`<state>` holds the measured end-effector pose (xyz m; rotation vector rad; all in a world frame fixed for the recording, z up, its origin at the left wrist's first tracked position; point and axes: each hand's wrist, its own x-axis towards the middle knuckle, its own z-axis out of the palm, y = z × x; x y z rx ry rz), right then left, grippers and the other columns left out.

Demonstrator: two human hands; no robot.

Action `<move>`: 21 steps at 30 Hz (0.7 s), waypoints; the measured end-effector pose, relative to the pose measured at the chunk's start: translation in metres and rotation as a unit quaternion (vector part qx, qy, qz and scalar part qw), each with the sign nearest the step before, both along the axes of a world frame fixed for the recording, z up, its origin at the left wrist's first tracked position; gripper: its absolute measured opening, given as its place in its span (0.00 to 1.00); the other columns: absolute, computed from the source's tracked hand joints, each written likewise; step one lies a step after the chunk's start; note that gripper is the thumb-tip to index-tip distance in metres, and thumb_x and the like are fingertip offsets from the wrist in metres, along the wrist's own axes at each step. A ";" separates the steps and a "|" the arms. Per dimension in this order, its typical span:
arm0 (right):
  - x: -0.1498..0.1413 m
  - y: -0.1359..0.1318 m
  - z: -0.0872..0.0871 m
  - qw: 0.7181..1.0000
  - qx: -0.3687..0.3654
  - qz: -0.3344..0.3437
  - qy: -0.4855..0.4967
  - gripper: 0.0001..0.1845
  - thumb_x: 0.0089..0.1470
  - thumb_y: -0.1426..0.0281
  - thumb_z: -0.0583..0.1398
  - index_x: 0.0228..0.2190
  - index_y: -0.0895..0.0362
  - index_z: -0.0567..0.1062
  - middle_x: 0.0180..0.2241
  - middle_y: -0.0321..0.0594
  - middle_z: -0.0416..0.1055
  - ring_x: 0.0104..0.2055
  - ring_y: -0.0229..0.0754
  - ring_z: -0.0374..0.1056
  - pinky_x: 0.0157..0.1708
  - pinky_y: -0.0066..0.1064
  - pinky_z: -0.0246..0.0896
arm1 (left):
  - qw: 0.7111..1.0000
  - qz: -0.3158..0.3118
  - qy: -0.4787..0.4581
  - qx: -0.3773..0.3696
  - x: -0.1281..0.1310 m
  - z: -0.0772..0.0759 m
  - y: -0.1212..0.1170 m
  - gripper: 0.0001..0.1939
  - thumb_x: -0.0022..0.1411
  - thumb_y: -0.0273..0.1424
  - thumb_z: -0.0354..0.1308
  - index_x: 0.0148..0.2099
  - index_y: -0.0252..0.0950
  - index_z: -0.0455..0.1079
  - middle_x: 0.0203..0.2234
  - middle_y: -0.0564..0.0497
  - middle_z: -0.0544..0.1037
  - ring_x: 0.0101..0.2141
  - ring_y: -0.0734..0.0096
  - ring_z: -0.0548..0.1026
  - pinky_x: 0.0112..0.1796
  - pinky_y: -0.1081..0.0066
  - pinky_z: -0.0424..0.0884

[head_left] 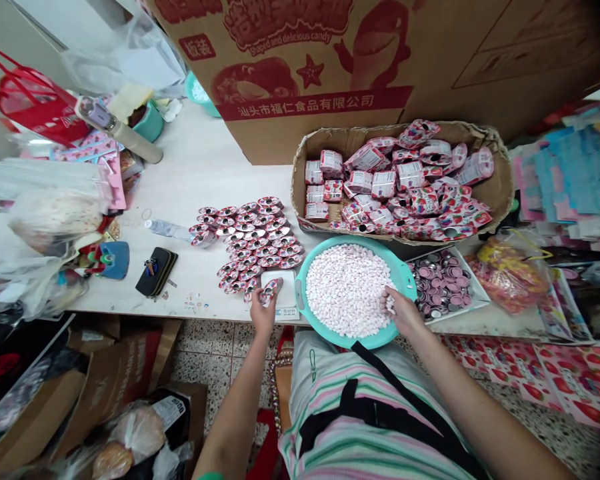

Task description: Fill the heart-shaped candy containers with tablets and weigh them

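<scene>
My left hand point(263, 315) is closed on a small strawberry-printed packet point(269, 292) with a dark opening, just over a white scale point(286, 312). To the right, a turquoise basin point(303, 293) full of small white candies point(347, 287) rests at the table's edge, partly above my lap. My right hand point(403, 312) is at the basin's right side, fingers curled around a few white candies point(390, 301). Several similar packets point(260, 233) stand in close rows behind the scale, their dark openings facing up.
A cut-down cardboard box point(503, 187) holds many printed packets behind the basin. Pink and silver round caps point(443, 280) fill a tray at right. A large carton point(320, 127) stands at the back. On the left lie a black wallet point(156, 272) and a bottle point(135, 143).
</scene>
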<state>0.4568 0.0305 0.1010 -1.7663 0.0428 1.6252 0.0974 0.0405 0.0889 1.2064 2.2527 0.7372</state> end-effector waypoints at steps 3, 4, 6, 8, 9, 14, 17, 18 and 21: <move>-0.007 0.001 0.003 1.000 -0.003 0.009 -0.011 0.09 0.47 0.64 0.60 0.23 0.57 0.68 0.18 0.32 0.66 0.18 0.30 0.62 0.18 0.20 0.57 | 0.999 -0.036 -0.015 -0.006 -0.002 -0.009 0.004 0.26 0.49 0.37 0.62 0.49 0.37 0.62 0.42 0.45 0.73 0.43 0.58 0.73 0.45 0.59 0.68; -0.008 0.001 0.004 1.000 -0.003 0.012 -0.016 0.10 0.47 0.64 0.60 0.23 0.57 0.68 0.18 0.32 0.66 0.19 0.30 0.62 0.18 0.20 0.58 | 0.999 -0.046 -0.021 0.012 -0.003 -0.009 0.003 0.28 0.49 0.37 0.62 0.51 0.37 0.61 0.44 0.44 0.72 0.45 0.58 0.72 0.47 0.58 0.67; -0.011 0.002 0.006 1.000 0.000 0.017 -0.021 0.10 0.46 0.63 0.60 0.22 0.57 0.68 0.18 0.33 0.66 0.19 0.31 0.62 0.19 0.21 0.58 | 0.996 -0.056 -0.020 0.060 -0.007 -0.009 -0.005 0.33 0.48 0.37 0.63 0.55 0.37 0.58 0.49 0.42 0.69 0.50 0.57 0.69 0.51 0.57 0.64; -0.013 0.003 0.007 1.000 0.003 0.019 -0.021 0.10 0.46 0.63 0.60 0.22 0.57 0.68 0.18 0.33 0.66 0.19 0.31 0.62 0.19 0.21 0.58 | 0.996 -0.039 0.001 0.083 -0.011 -0.007 -0.021 0.35 0.47 0.38 0.64 0.56 0.38 0.57 0.50 0.42 0.68 0.53 0.57 0.66 0.53 0.56 0.61; -0.014 0.003 0.007 0.999 0.004 0.022 -0.024 0.10 0.46 0.63 0.59 0.22 0.57 0.68 0.18 0.33 0.67 0.19 0.31 0.62 0.19 0.22 0.58 | 0.997 -0.025 0.011 0.077 -0.014 -0.007 -0.032 0.35 0.47 0.38 0.64 0.56 0.38 0.57 0.50 0.42 0.68 0.53 0.56 0.66 0.53 0.55 0.61; -0.022 0.000 -0.004 0.992 0.044 0.096 -0.074 0.11 0.45 0.61 0.59 0.22 0.57 0.68 0.17 0.32 0.67 0.18 0.32 0.61 0.16 0.22 0.54 | 1.000 0.011 0.023 -0.017 -0.021 -0.014 -0.112 0.30 0.47 0.41 0.62 0.51 0.36 0.61 0.45 0.43 0.71 0.48 0.56 0.70 0.50 0.54 0.63; -0.023 -0.003 -0.016 0.983 0.064 0.151 -0.086 0.12 0.44 0.61 0.59 0.21 0.57 0.68 0.16 0.32 0.66 0.15 0.31 0.58 0.13 0.23 0.49 | 0.997 0.010 0.006 -0.073 -0.017 -0.019 -0.161 0.27 0.47 0.40 0.61 0.49 0.36 0.62 0.43 0.44 0.72 0.47 0.56 0.71 0.50 0.54 0.65; -0.023 -0.005 -0.020 0.981 0.068 0.161 -0.087 0.12 0.44 0.61 0.59 0.21 0.57 0.68 0.16 0.32 0.66 0.15 0.30 0.57 0.13 0.23 0.47 | 0.996 0.013 0.002 -0.091 -0.014 -0.019 -0.175 0.26 0.47 0.39 0.61 0.48 0.37 0.62 0.43 0.44 0.73 0.47 0.56 0.71 0.50 0.55 0.65; -0.020 -0.007 -0.029 0.977 0.080 0.179 -0.089 0.11 0.44 0.62 0.59 0.20 0.57 0.68 0.16 0.32 0.66 0.14 0.30 0.56 0.13 0.23 0.47 | 0.991 0.036 -0.011 -0.132 -0.004 -0.019 -0.204 0.24 0.46 0.37 0.61 0.46 0.37 0.64 0.42 0.44 0.74 0.45 0.57 0.72 0.49 0.58 0.66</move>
